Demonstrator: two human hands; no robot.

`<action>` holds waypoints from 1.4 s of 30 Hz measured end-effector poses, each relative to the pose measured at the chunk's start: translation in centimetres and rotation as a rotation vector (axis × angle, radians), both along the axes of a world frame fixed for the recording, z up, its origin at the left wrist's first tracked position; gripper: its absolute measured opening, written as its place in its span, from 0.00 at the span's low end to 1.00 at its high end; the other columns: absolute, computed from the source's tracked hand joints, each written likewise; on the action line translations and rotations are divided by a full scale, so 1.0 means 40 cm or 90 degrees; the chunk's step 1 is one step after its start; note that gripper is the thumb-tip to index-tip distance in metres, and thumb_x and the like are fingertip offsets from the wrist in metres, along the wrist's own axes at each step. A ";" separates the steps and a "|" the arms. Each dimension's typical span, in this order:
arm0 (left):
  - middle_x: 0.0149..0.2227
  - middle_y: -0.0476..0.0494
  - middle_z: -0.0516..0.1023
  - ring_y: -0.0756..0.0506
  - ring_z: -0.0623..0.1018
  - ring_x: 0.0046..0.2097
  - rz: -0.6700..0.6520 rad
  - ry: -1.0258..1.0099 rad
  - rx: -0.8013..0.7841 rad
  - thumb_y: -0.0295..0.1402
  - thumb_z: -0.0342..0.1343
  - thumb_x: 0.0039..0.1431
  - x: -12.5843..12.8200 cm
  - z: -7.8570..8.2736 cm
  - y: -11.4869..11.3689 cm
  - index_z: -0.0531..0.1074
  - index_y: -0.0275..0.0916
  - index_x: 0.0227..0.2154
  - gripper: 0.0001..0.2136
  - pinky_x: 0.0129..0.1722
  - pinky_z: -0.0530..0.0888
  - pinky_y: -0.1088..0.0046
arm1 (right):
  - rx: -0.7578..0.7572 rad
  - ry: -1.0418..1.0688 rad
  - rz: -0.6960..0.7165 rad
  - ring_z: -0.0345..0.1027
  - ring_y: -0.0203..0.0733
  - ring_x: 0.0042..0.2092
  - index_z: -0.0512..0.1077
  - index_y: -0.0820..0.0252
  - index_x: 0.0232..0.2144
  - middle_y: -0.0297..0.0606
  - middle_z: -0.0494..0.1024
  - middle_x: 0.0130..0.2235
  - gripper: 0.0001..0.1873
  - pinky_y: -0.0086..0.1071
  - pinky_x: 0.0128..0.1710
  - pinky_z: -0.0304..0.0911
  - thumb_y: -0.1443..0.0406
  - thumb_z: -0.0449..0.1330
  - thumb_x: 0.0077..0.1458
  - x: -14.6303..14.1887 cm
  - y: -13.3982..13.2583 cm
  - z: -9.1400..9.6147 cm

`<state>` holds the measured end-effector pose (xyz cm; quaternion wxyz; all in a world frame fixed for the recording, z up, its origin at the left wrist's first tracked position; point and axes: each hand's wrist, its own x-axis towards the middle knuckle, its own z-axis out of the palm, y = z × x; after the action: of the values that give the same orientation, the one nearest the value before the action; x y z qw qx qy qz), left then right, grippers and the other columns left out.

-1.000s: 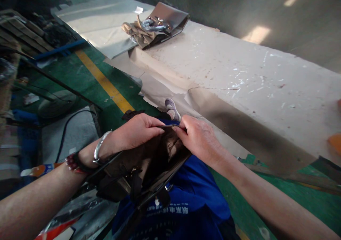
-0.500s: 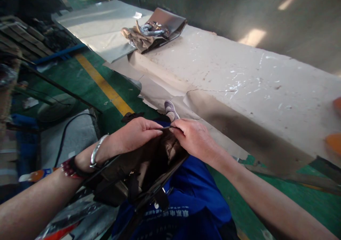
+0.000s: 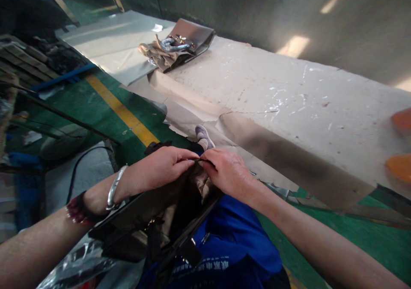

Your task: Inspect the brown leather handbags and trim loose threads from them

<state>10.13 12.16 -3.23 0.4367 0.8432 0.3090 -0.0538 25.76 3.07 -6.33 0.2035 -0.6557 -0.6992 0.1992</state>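
A dark handbag (image 3: 128, 233) with a tan lining lies over my lap, its mouth gaping toward me. My left hand (image 3: 163, 165) pinches the bag's far edge between thumb and fingers. Right beside it, my right hand (image 3: 226, 169) grips the same edge, the fingertips of both hands nearly touching. Metal fittings and a dark strap show at the bag's near side. Beneath it is a blue apron (image 3: 237, 233) with white printing.
A paper-covered table (image 3: 272, 92) runs along the wall. On it lies a brown bag (image 3: 192, 36) with tan lining and plastic-wrapped hardware. Orange objects (image 3: 400, 167) sit at the right edge. Clear plastic wrap (image 3: 77, 263) is at lower left; a yellow line (image 3: 122, 109) crosses the green floor.
Both hands keep their pinch on the bag's edge and have moved slightly down and left with it. The view has shifted a little, so the table appears lower and farther left.
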 end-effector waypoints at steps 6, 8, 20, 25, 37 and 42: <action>0.39 0.51 0.79 0.45 0.76 0.41 -0.012 -0.005 -0.137 0.31 0.49 0.51 0.025 -0.022 0.011 0.75 0.40 0.43 0.17 0.44 0.70 0.74 | -0.013 0.057 -0.045 0.66 0.36 0.31 0.69 0.61 0.25 0.35 0.74 0.28 0.12 0.28 0.29 0.53 0.64 0.52 0.59 -0.002 -0.004 -0.007; 0.37 0.50 0.80 0.45 0.76 0.39 0.007 0.001 -0.144 0.30 0.47 0.50 0.027 -0.034 0.012 0.76 0.38 0.41 0.17 0.43 0.70 0.74 | -0.028 0.111 -0.076 0.66 0.35 0.30 0.69 0.60 0.26 0.35 0.74 0.28 0.16 0.28 0.30 0.55 0.62 0.48 0.62 0.002 -0.011 -0.013; 0.36 0.50 0.80 0.46 0.77 0.38 0.133 -0.049 -0.173 0.29 0.47 0.46 -0.015 0.010 -0.028 0.77 0.36 0.36 0.17 0.42 0.70 0.77 | -0.238 0.305 -0.122 0.69 0.46 0.44 0.63 0.55 0.51 0.39 0.75 0.44 0.27 0.36 0.41 0.62 0.55 0.59 0.50 0.029 -0.125 0.061; 0.33 0.52 0.80 0.47 0.77 0.37 0.175 -0.046 -0.018 0.29 0.45 0.49 -0.044 0.083 -0.044 0.78 0.39 0.33 0.16 0.39 0.69 0.78 | -0.148 0.352 0.004 0.71 0.39 0.36 0.72 0.57 0.35 0.32 0.77 0.32 0.10 0.28 0.34 0.62 0.70 0.51 0.55 0.016 -0.088 0.079; 0.24 0.48 0.75 0.48 0.71 0.28 0.302 -0.053 0.028 0.33 0.49 0.44 -0.095 0.160 -0.006 0.77 0.32 0.29 0.15 0.27 0.65 0.77 | 0.066 -0.022 0.206 0.73 0.40 0.33 0.76 0.56 0.31 0.34 0.79 0.29 0.11 0.27 0.29 0.61 0.74 0.56 0.51 0.031 0.207 0.174; 0.25 0.45 0.76 0.47 0.71 0.27 0.295 -0.049 -0.083 0.35 0.51 0.41 -0.125 0.084 -0.015 0.77 0.30 0.28 0.15 0.26 0.66 0.76 | 0.091 -0.058 0.156 0.73 0.45 0.40 0.69 0.61 0.46 0.44 0.78 0.38 0.18 0.33 0.36 0.65 0.70 0.61 0.50 -0.009 0.117 0.082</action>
<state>5.14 11.57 0.12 0.5023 0.7212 0.4733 0.0602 25.41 7.74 -3.06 0.1915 -0.5577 -0.7950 0.1424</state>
